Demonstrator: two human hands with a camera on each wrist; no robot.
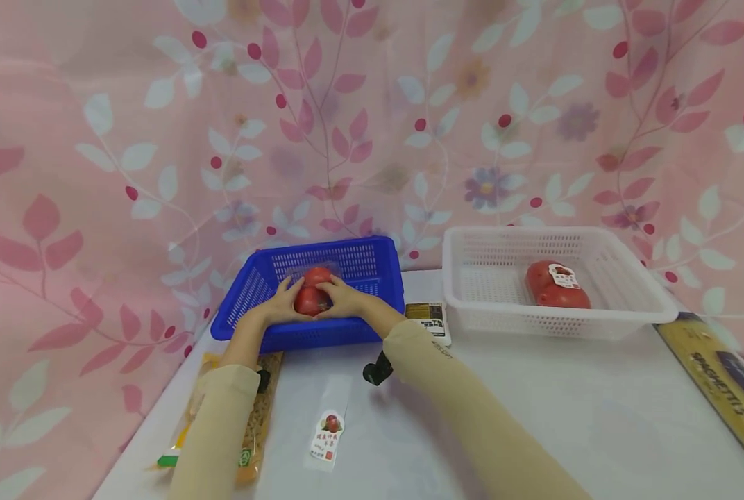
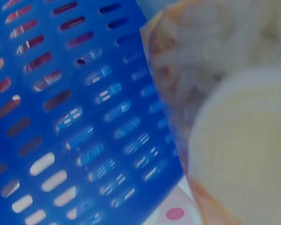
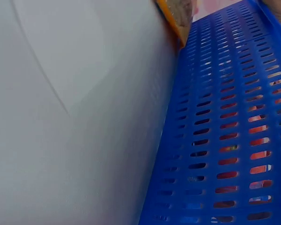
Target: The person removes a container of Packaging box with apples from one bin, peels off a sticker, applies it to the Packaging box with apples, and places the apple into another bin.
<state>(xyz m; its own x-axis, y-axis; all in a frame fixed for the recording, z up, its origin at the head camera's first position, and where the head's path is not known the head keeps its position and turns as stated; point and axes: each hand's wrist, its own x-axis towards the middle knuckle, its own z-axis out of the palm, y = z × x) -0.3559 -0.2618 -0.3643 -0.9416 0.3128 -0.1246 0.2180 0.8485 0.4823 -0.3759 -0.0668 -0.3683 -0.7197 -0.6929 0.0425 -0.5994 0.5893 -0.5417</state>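
Observation:
A pack of red tomatoes [image 1: 312,292] in clear wrap sits in the blue basket [image 1: 372,260] at the table's back left. My left hand [image 1: 281,302] grips its left side and my right hand [image 1: 343,297] grips its right side, fingers curled over the top. The left wrist view shows only the blue basket wall [image 2: 75,122] close up, with a blurred pasta bag [image 2: 201,70] beside it. In the right wrist view the basket wall [image 3: 229,131] stands next to the white table [image 3: 75,117].
A white basket [image 1: 628,305] at the back right holds another wrapped tomato pack [image 1: 556,285]. On the table lie a pasta bag [image 1: 259,417] under my left arm, a small labelled wrapper [image 1: 328,430], a dark-and-white packet [image 1: 429,318] and a spaghetti box [image 1: 724,385] at the right edge.

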